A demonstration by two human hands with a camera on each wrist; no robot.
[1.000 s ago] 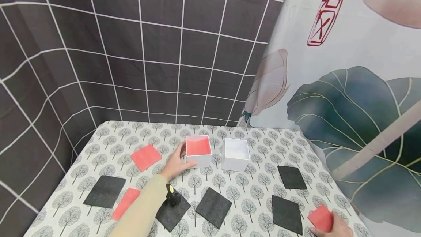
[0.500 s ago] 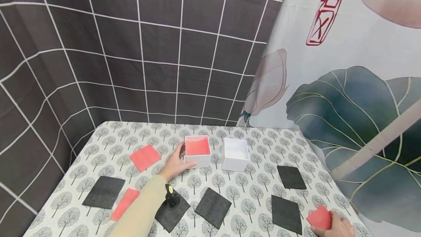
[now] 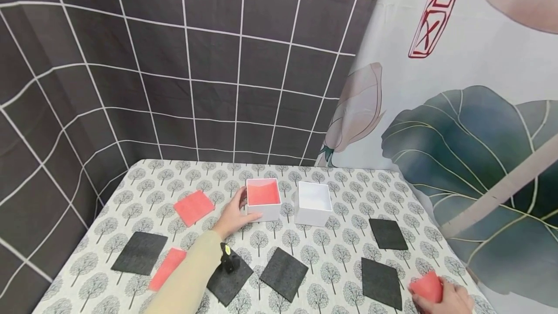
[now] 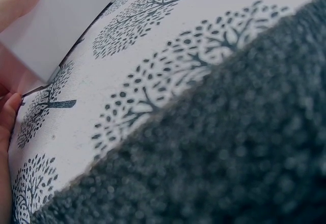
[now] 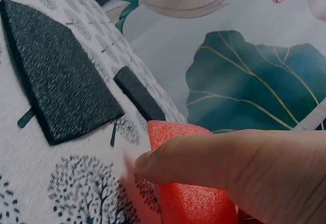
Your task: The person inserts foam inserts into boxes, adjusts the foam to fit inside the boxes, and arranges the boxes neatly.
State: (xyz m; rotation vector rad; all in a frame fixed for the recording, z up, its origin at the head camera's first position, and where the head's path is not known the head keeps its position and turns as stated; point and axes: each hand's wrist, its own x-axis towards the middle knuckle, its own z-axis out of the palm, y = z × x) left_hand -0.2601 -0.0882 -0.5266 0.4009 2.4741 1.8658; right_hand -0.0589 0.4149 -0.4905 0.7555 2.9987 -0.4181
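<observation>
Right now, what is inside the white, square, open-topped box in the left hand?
A red felt-like sheet; it covers the floor of the box, hiding anything beneath.

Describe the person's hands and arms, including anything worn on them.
On the left, a plain pale-yellow sleeve runs to the wrist, where a small black device carries a yellow mark. The left hand and right hand show no gloves. No right sleeve is in view.
</observation>
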